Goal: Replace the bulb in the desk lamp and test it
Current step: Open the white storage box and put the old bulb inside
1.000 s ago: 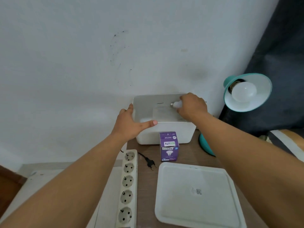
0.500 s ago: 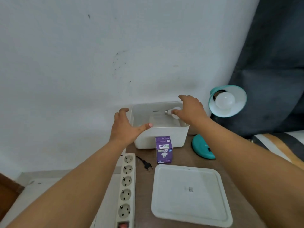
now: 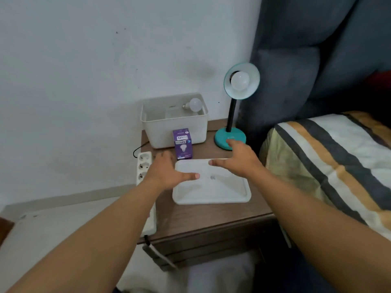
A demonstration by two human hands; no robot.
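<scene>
The white bin (image 3: 169, 132) stands at the back of the desk (image 3: 211, 216), against the wall in the middle of the frame. One loose bulb (image 3: 193, 104) lies inside it at its right rear corner, metal base pointing left. Another bulb (image 3: 240, 81) sits in the teal lamp (image 3: 231, 123), right of the bin, shade facing the camera. A purple bulb box (image 3: 183, 144) stands upright just in front of the bin. The white lid (image 3: 220, 191) lies flat nearer the front edge, with bare wood showing in front of it.

The left hand (image 3: 167, 172) hovers over the lid's left edge, grip released, fingers spread. The right hand (image 3: 237, 158) hangs above the lid's far right corner, also released, holding nothing; its fingertips overlap the lamp base.

A power strip (image 3: 145, 166) runs along the desk's left edge, mostly hidden by the left forearm. A bed (image 3: 328, 157) borders the desk at right.
</scene>
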